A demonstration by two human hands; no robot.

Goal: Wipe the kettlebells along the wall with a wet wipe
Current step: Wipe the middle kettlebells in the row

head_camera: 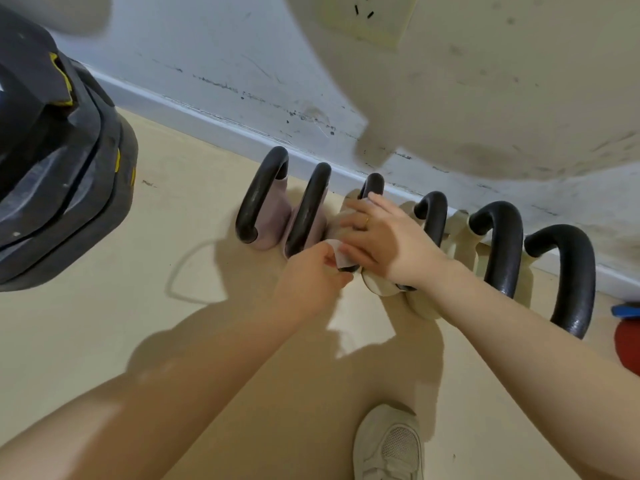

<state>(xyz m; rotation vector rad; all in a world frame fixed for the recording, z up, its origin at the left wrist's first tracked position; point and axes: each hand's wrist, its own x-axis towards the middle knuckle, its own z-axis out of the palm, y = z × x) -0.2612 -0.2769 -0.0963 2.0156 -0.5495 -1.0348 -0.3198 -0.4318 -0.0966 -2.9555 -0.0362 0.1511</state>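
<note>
Several kettlebells with black handles stand in a row along the wall. The two at the left point(273, 216) have pale pink bodies, those further right point(502, 247) have cream bodies. My right hand point(377, 237) lies over the handle of the third kettlebell point(372, 185), gripping it, with a ring on one finger. My left hand point(315, 268) pinches a white wet wipe point(337, 254) against the near end of that same handle. Most of that kettlebell is hidden under my hands.
A stack of black weight plates point(59, 174) with yellow marks stands at the left. A red and blue object point(627, 334) lies at the right edge. A white sneaker point(388, 445) is on the beige floor point(173, 323). A wall socket point(367, 15) is above.
</note>
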